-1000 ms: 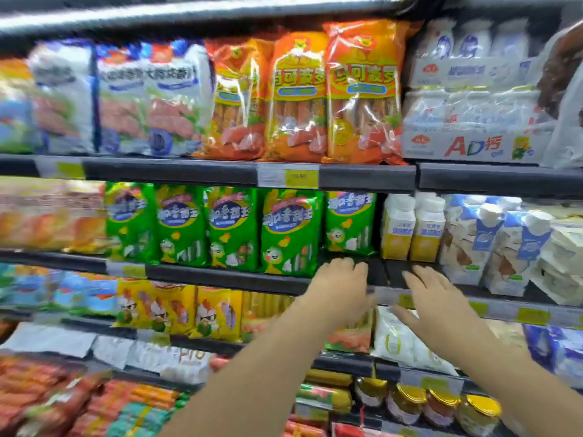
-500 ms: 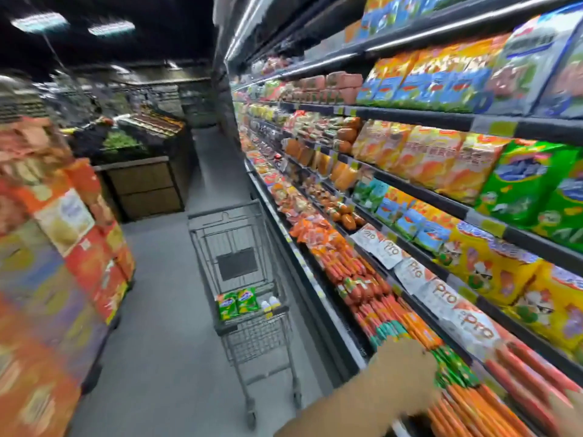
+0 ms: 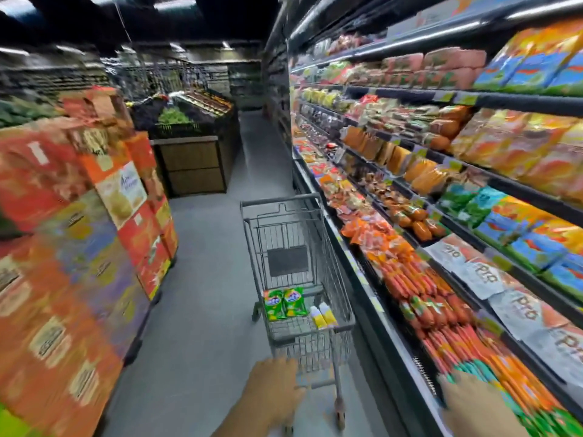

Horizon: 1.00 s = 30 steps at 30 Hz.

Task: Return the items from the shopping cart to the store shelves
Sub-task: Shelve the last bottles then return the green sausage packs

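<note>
Two green packets (image 3: 285, 303) and two small bottles (image 3: 322, 315) lie in the cart (image 3: 296, 212). Left hand (image 3: 273, 393) and right hand (image 3: 470, 401), both empty and loosely open, approach; a blurred reach risks knocking the bottles.

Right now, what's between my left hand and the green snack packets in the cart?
In the head view, only the cart's wire basket end and bare mesh floor lie between the left hand and the green packets.
</note>
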Each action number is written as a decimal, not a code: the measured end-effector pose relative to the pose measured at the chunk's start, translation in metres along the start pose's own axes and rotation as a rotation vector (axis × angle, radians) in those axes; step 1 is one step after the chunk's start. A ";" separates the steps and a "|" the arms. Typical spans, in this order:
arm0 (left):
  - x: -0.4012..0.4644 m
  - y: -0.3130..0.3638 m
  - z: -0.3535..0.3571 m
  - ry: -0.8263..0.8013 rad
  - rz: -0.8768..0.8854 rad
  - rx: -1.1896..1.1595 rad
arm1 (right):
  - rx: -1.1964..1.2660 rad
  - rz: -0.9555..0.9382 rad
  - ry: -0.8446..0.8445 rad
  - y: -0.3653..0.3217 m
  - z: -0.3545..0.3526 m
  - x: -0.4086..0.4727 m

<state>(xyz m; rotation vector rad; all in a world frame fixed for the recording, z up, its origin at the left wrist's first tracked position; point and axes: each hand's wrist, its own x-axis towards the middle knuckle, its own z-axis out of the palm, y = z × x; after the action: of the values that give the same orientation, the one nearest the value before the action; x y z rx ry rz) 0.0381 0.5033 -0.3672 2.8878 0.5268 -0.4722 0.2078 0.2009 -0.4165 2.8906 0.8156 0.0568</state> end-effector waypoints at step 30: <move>0.469 -0.106 0.044 -0.380 0.009 -0.085 | 0.014 -0.245 -0.557 -0.195 0.149 0.476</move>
<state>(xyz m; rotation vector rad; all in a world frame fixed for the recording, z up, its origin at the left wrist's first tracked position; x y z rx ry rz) 0.4036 0.7390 -0.5777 2.6233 0.4574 -0.9453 0.5236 0.5962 -0.5924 2.5745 1.0296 -0.7393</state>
